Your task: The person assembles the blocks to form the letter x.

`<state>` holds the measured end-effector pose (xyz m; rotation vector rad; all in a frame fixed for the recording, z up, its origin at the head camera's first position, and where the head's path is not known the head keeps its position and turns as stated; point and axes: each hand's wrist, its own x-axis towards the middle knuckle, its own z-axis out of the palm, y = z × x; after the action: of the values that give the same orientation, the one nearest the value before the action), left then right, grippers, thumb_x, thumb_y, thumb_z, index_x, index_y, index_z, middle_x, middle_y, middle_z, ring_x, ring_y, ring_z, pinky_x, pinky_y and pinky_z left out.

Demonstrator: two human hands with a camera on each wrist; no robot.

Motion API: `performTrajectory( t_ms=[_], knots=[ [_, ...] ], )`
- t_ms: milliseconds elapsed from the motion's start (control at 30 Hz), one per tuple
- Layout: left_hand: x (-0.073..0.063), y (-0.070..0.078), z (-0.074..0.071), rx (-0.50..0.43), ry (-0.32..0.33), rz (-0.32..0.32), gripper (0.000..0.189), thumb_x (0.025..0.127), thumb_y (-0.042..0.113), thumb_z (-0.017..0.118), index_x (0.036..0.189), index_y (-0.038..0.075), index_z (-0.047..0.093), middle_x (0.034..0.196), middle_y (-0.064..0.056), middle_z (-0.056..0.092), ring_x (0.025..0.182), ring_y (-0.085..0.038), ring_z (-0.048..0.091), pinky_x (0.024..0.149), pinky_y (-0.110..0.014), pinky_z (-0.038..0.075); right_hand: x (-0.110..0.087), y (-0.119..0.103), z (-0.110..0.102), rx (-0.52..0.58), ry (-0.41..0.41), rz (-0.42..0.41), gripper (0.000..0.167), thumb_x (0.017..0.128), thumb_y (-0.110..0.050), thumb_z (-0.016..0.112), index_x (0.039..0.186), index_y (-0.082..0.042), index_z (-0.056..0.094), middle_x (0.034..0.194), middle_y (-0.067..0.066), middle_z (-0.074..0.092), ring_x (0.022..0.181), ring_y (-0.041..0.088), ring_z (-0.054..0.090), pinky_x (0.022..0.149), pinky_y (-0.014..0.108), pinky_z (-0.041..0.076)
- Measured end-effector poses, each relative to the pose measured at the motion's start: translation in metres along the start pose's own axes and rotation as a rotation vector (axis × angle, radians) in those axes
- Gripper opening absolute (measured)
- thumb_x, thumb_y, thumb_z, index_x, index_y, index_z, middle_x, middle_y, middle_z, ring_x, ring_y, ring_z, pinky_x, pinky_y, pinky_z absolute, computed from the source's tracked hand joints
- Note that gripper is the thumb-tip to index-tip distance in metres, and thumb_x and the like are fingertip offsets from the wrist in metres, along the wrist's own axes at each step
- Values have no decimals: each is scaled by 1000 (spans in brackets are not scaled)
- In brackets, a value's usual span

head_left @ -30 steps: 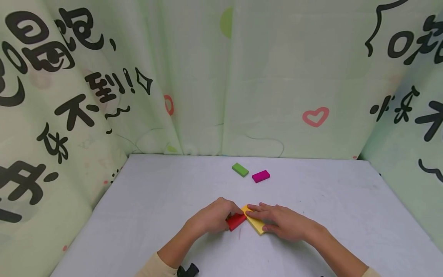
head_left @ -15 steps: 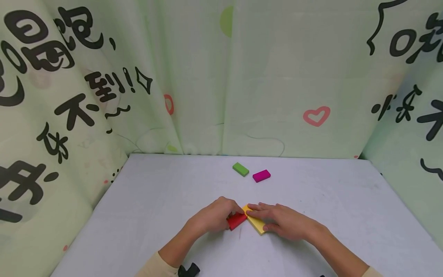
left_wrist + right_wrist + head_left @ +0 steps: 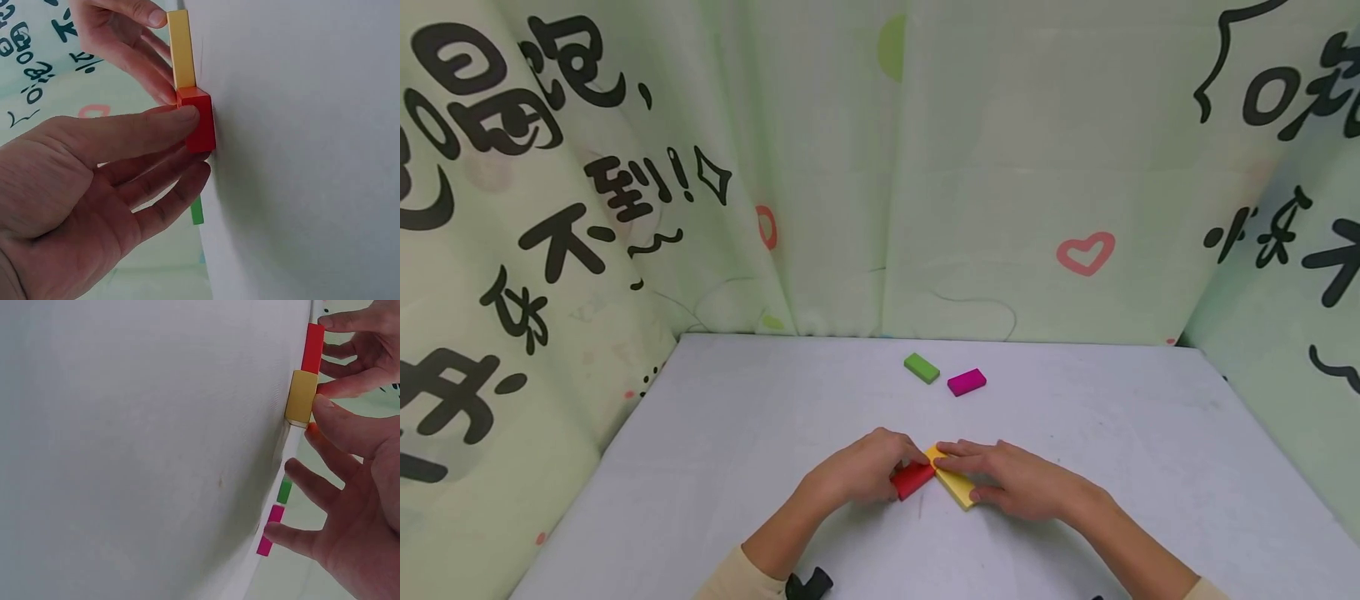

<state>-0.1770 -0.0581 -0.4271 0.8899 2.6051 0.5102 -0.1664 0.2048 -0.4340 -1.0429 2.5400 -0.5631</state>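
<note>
L hand (image 3: 868, 468) pinches red block (image 3: 913, 482), R hand (image 3: 1022, 483) pinches yellow block (image 3: 957, 488); the two touch on tbl (image 3: 760, 400). No real chg vs 1 sec ago, prob. just held steady. Green block (image 3: 922, 367), magenta block (image 3: 966, 382) farther back, apart.

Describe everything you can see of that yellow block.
The yellow block is a plain, elongated piece with straight edges, perhaps painted wood. It lies on the white table, slanting from far left to near right in the head view. The red block appears to touch its left side; the right hand holds it between thumb and fingers, partly covering it.
</note>
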Motion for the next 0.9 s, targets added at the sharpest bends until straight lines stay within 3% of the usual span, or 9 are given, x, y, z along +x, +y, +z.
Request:
performTrajectory(
  t_ms=[167,333,500,667,800,900],
  knots=[
    [-1,-3,-2,-18,-33,1,53,85,13,87,135,23,71,127,7,69,101,-6,58,83,-18,54,-1,-2,0,4,19,-25,53,102,-11,64,153,-20,55,165,1,43,155,38,34,115,77,28],
    [0,-6,-3,-14,-26,38,44,90,17,81,133,22,72,129,7,69,100,-6,60,87,-19,54,1,-2,0,-8,40,-46,51,103,-9,61,153,-19,55,164,2,45,155,39,33,116,77,26],
    [3,-10,-3,26,2,47,39,96,17,75,134,21,71,136,5,68,119,-12,63,101,-28,55,2,0,-4,-28,58,-41,50,103,-10,60,152,-16,55,163,3,47,155,35,36,118,74,26],
    [3,-10,-2,68,0,50,43,98,13,70,140,21,67,150,4,60,140,-17,55,112,-35,50,3,2,-10,-74,111,-25,47,101,-10,64,148,-17,60,157,5,53,146,35,49,115,65,38],
    [2,-9,-2,74,-26,74,49,101,12,67,148,26,61,161,9,49,145,-18,51,115,-36,48,2,4,-15,-92,150,4,45,100,-12,67,144,-18,63,152,6,58,139,35,55,109,59,48],
    [1,-8,-2,76,-53,93,53,102,13,64,152,30,56,164,13,42,147,-18,49,116,-38,47,3,5,-18,-81,160,32,44,100,-13,68,143,-18,65,150,7,60,138,35,56,108,58,50]
  ],
)
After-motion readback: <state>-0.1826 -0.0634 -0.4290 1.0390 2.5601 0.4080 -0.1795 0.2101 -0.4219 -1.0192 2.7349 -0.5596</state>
